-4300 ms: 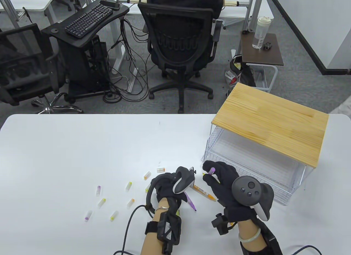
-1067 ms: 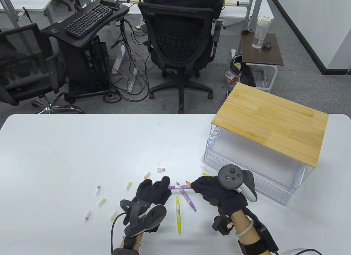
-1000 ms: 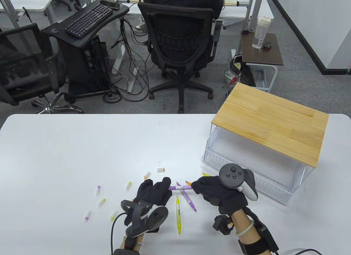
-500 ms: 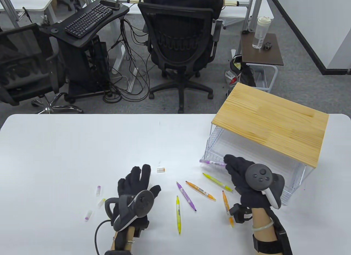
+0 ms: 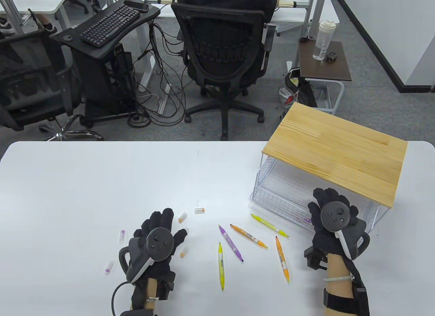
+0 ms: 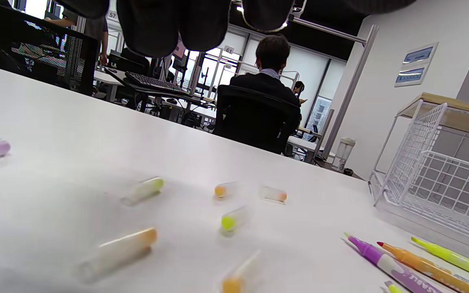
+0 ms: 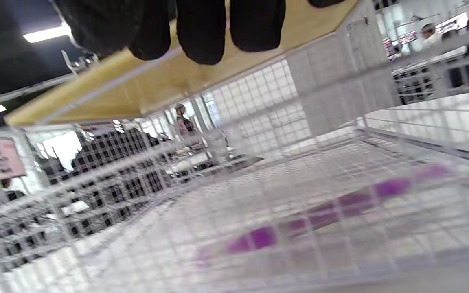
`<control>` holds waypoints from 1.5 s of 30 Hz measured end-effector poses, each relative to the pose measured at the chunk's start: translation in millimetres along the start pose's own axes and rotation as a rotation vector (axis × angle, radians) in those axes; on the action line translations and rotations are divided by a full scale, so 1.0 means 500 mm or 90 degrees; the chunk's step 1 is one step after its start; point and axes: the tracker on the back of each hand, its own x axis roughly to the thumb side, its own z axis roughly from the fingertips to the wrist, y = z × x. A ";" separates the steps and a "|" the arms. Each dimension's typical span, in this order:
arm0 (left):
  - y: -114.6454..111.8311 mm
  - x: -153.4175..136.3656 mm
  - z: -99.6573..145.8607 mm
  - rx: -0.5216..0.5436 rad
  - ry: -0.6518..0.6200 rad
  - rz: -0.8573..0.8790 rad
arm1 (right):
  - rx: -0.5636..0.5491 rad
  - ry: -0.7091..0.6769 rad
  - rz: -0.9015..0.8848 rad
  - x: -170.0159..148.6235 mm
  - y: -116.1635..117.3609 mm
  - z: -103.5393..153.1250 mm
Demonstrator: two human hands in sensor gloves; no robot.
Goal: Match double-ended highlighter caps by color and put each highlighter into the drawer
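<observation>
Inside the wire drawer [image 5: 272, 198] at the table's right side lies one purple highlighter [image 7: 324, 215], flat on the drawer floor, capped ends not clearly resolved through the blur. The right hand [image 5: 334, 215] hangs over the drawer's near edge with fingers loosely extended and nothing held. The left hand [image 5: 158, 239] is spread, fingers straight, low over the scattered caps; no cap is gripped as far as the views show.

Still outside the drawer: five uncapped highlighters on the table between the hands. The second purple highlighter [image 5: 231, 243] lies with its long axis running from upper left to lower right in the table view, flanked by a yellow highlighter [image 5: 221, 265] and an orange highlighter [image 5: 248, 236].

Judgement: the next move is cap selection, and it falls to the left hand. An orange cap [image 5: 183, 217] lies just beyond its fingertips and another orange cap [image 5: 183, 252] just to its right; a purple cap [image 5: 122, 236] lies just to its left. The uncapped bodies lie to the right of that hand, nearer to it than to the right hand, so one hand must cross to bring cap and body together
</observation>
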 end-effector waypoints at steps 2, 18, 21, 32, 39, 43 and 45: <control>-0.004 0.000 -0.001 -0.003 0.003 -0.011 | 0.019 -0.030 -0.019 0.016 -0.007 0.007; -0.013 0.025 0.000 -0.004 -0.019 -0.037 | 0.324 -0.109 0.421 0.082 0.146 0.069; -0.017 0.024 -0.003 -0.011 -0.014 -0.040 | 0.334 -0.123 0.436 0.080 0.153 0.090; -0.022 0.019 -0.003 -0.010 -0.004 -0.056 | 0.363 -0.139 0.472 0.073 0.203 0.123; -0.020 0.007 -0.005 -0.008 0.007 -0.054 | 0.347 -0.131 0.511 0.076 0.217 0.135; -0.027 0.009 -0.006 -0.015 0.008 -0.066 | 0.354 -0.116 0.489 0.070 0.217 0.131; -0.030 0.013 -0.007 -0.015 0.007 -0.075 | 0.362 -0.107 0.481 0.067 0.218 0.127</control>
